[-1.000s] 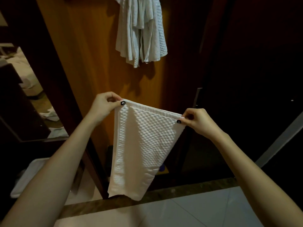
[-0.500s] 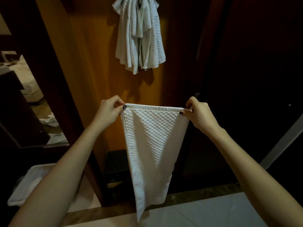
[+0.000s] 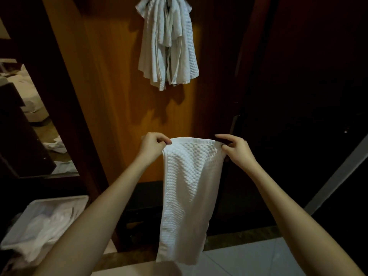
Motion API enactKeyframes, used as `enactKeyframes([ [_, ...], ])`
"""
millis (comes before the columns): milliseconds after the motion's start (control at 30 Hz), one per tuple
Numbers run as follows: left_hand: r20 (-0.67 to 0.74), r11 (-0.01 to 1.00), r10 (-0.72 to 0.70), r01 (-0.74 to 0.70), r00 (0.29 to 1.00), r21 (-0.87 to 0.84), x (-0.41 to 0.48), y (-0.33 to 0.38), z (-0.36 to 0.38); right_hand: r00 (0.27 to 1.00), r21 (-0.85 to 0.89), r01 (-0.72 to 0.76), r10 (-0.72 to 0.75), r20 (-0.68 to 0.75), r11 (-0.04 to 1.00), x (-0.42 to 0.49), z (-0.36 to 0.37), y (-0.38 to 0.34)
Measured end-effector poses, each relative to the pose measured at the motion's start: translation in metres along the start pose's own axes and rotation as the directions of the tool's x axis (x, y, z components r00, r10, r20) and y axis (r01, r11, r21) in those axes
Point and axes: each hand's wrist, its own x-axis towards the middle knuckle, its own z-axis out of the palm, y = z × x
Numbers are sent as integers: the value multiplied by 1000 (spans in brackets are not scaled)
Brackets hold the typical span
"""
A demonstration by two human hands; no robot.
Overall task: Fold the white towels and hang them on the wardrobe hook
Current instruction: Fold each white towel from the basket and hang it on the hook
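We hold the white towel (image 3: 189, 186) up in front of the wardrobe door (image 3: 111, 86), folded into a narrow strip that hangs straight down. Our left hand (image 3: 152, 146) pinches its top left corner, and our right hand (image 3: 237, 149) pinches the top right. Above, other towels (image 3: 169, 46) hang bunched high on the door. A white bin (image 3: 59, 198) holding cloth sits at lower left.

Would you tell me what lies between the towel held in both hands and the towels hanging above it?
Only bare wooden panel, shadowed by the hanging towels, as the head view shows.
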Motion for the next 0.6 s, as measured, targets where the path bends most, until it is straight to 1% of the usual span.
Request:
enactKeyframes([
  [33,-15,999,4,-4,1000,-48,-2,0,4,1000,49,0,-1,20,999,-2,1,-3],
  [100,-20,977,-1,-4,1000,-213,-7,2,7,999,140,6,-13,52,990,-4,1,-9],
  [200,-24,898,4,-14,1000,-439,-13,8,6,994,227,28,-51,100,974,-8,-2,-23],
  [267,-36,859,29,-43,999,-509,-16,13,5,986,238,35,-73,153,971,-10,-4,-35],
  [333,-34,845,57,-66,998,-531,-17,20,4,962,289,35,-110,249,957,-13,-5,-46],
  [400,-25,828,90,-89,996,-554,-16,26,4,934,275,69,-159,321,959,-17,-5,-55],
  [467,-13,813,117,-104,993,-572,-16,29,3,928,247,140,-214,305,959,-20,-2,-63],
  [533,2,799,124,-99,992,-593,-16,30,2,940,194,224,-264,216,955,-21,0,-72],
  [600,17,781,133,-94,991,-617,-17,31,1,927,17,354,-354,128,935,-18,0,-78],
])
